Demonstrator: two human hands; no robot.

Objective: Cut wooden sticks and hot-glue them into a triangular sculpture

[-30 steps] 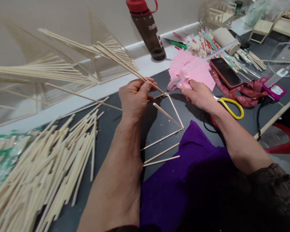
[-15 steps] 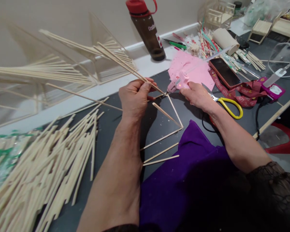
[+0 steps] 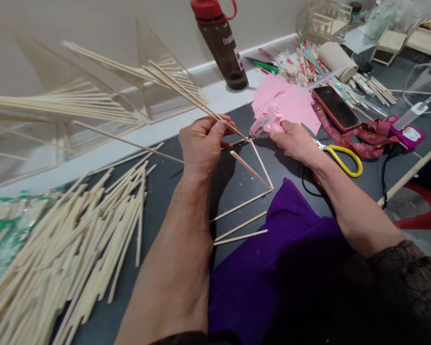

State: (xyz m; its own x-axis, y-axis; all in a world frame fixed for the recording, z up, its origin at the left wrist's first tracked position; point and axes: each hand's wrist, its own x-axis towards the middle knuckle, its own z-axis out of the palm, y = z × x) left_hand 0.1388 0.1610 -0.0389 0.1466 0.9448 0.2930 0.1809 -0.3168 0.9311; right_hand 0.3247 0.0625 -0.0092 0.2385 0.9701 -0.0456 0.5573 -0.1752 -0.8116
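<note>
Between the thumb and fingers of my left hand (image 3: 203,143) are pinched thin wooden sticks (image 3: 187,93), which slant up to the left. Their lower end meets the corner of a stick frame (image 3: 261,164) lying on the dark table. My right hand (image 3: 296,141) is wrapped round a pink glue gun (image 3: 267,122) with a small light lit. Its nozzle touches or almost touches that corner; I cannot tell which. A loose stick (image 3: 249,167) rests inside the frame. Two more sticks (image 3: 240,227) lie nearer me, beside a purple cloth (image 3: 287,206).
A heap of wooden sticks (image 3: 82,235) covers the left side. Stick models (image 3: 93,105) stand along the wall by a brown bottle (image 3: 224,52). To the right lie yellow-handled scissors (image 3: 345,158), a phone (image 3: 335,106), a ribbon (image 3: 366,136) and a purple box (image 3: 404,132) with a cable.
The whole view has shifted very slightly. Both hands keep their places, with the sticks and the glue gun still meeting at the frame's corner.
</note>
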